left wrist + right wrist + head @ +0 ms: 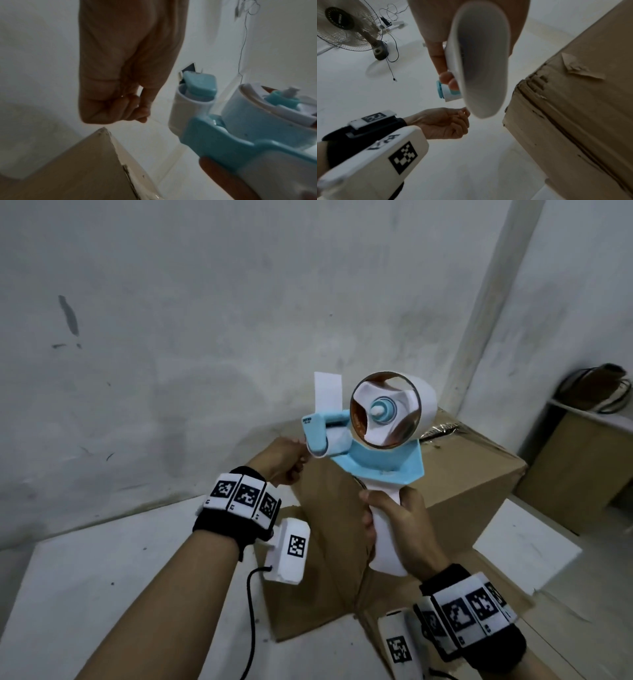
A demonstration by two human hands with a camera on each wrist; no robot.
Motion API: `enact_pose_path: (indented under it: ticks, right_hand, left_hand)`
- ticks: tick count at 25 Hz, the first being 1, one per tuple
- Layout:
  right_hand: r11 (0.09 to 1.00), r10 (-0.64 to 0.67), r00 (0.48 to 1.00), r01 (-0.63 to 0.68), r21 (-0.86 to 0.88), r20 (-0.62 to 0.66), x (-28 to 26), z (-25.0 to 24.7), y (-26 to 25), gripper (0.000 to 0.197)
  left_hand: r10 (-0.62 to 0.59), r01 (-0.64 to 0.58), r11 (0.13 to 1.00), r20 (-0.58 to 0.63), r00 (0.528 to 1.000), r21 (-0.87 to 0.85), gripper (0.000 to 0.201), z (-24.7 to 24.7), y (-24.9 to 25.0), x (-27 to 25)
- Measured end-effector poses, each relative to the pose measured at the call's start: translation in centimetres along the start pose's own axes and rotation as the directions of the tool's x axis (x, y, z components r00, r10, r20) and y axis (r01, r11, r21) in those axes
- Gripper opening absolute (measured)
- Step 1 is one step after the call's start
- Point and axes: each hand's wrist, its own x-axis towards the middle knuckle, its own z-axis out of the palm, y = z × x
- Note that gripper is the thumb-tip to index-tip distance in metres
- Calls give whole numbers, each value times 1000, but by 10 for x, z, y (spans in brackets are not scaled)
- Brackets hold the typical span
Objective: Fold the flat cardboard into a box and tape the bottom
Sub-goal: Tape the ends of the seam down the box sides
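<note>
The tape gun (368, 436) is held up in the air above the box (329, 546), and everything here is placed against it. It has a white handle, a pale blue frame and a white roller at its front; a nearly used-up roll sits on a blue hub, its brown core showing inside a thin white layer. A white flap stands up just behind the roller. Small dark lettering sits on the blue arm beside the roller, too small to read.

The right hand (399, 529) is below the gun's frame, fingers and thumb wrapped round the handle in a firm grip. The left hand (282, 462) is just to the left of the roller, fingers curled in, thumb and forefinger pinched together at the gun's front; the left wrist view shows a thin clear strip of tape (157, 121) running from the pinch towards the roller.

The box is brown corrugated cardboard, below and behind the gun, resting on the pale floor (102, 594); a seam runs along its top face under the handle. In the right wrist view its near corner is crushed and torn.

A bigger box (469, 470) stands behind the gun to the right. Both wrists carry black bands with square black-and-white code tags. A fan (349, 27) stands on the floor far off to the gun's left.
</note>
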Motion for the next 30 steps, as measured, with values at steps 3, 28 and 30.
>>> enact_pose_path:
  ticks: [3,28,30]
  right_hand:
    - [999,-17,999,16,-46,-30,2,3,1,19]
    - [992,-9,997,18,-121,72,8,-38,3,15]
    - [991,-3,998,11,-130,60,15,-42,-2,17]
  left_hand:
    - [30,-31,999,40,999,20,20,6,-4,3]
    - [292,-190,926,-300,908,326,29,-6,18,95]
    - [314,-216,926,-318,895,309,29,2,25,113]
